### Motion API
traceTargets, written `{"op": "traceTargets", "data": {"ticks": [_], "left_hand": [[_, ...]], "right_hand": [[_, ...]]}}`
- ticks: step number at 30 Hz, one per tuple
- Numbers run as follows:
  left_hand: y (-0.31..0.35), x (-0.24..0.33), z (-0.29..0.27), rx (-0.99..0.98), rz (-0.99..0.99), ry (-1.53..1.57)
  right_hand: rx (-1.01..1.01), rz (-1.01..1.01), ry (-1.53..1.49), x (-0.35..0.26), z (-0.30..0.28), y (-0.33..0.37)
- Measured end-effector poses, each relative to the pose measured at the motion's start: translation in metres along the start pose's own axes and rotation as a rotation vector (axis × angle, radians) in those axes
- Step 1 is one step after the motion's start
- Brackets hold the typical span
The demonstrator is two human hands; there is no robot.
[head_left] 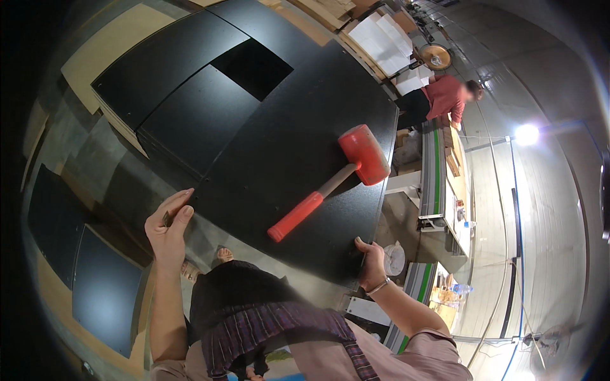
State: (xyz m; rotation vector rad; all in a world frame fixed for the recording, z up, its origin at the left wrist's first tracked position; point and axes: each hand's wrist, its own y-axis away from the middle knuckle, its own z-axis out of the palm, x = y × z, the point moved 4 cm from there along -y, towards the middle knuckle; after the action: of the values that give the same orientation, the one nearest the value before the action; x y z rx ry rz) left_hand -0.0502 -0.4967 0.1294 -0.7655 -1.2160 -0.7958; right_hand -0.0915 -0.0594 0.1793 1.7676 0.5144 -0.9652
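A large black panel (286, 152) lies in front of me on a stack of similar boards. My right hand (373, 265) grips its near right corner, with the thumb on top and the fingers hidden below. Just off the panel's near left corner is my left hand (168, 232), its thumb and fingers drawn together. A small dark patch shows between those fingers, too small to name. On the panel rests a mallet (363, 155) with a red head and a red grip, its handle slanting toward me. Neither hand touches it.
Smaller black panels (168, 60) lie beyond, around a dark rectangular gap (253, 68). More black boards (105, 286) are low on the left. A person in a red shirt (445, 95) leans over a machine bench (435, 171) at the right. A white bucket (394, 259) stands near my right hand.
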Motion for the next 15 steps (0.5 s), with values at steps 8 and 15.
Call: {"op": "traceTargets", "data": {"ticks": [8, 15], "left_hand": [[0.0, 0.006, 0.001, 0.113, 0.071, -0.053], [0.003, 0.01, 0.003, 0.176, 0.114, -0.088]], "right_hand": [[0.012, -0.083, -0.001, 0.009, -0.006, -0.013], [0.032, -0.048, -0.018, 0.002, 0.007, 0.0]]}}
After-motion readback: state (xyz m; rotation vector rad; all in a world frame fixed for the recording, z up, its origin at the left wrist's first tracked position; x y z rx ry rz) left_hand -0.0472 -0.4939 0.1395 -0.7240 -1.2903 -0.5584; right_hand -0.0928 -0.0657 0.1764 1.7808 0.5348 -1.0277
